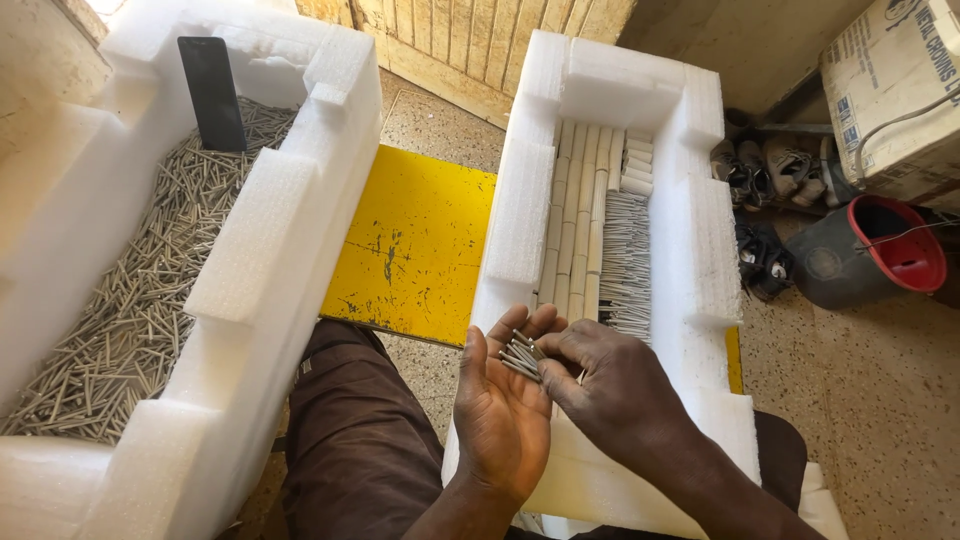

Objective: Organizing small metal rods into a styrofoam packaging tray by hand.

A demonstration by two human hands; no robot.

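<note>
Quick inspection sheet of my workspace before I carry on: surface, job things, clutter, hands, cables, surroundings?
Surface: speckled floor; yellow board lies flat between the two foam trays.
Job things: small bunch of grey pins in the palm; right tray holds ordered rows of pins and pale wrapped rolls; left tray holds a loose heap of pins.
Clutter: dark flat slab stands in the left tray.
Hands: left hand open, palm up under the pins; right hand fingers on the bunch.
Cables: one thin cord across the carton.
Surroundings: carton, grey bucket with red rim, shoes, wooden wall panels.
</note>
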